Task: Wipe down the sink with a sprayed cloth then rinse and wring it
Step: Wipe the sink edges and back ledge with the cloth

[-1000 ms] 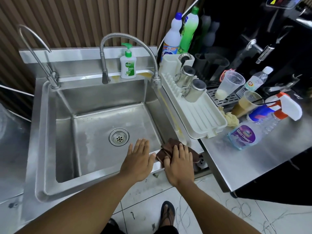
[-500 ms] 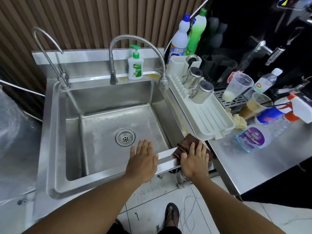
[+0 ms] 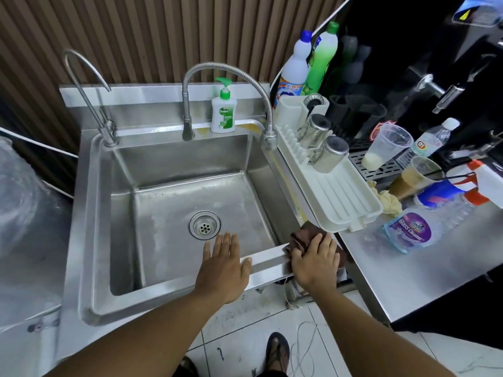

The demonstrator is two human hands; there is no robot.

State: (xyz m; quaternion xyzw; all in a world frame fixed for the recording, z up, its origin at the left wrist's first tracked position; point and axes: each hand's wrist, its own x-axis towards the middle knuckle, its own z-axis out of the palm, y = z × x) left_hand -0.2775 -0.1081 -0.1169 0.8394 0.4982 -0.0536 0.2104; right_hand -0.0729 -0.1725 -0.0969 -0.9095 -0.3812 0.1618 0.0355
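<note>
Flat R hand [image 3: 315,263] presses on cloth [image 3: 300,238], fingers straight, not curled round it. Cloth: dark brown, crumpled, on front-right corner of sink [image 3: 268,261] rim, just under white dish rack [image 3: 340,197]. L hand [image 3: 223,270] rests flat on front rim, holding nothing. Beyond: drain [image 3: 204,227], then faucet [image 3: 231,70] w/ soap bottle [image 3: 223,115] at back.

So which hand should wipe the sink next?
The right hand, probably. It lies flat on the cloth at the front right corner of the sink, so it can just push the cloth along. The left hand rests bare on the front rim, away from the cloth.
</note>
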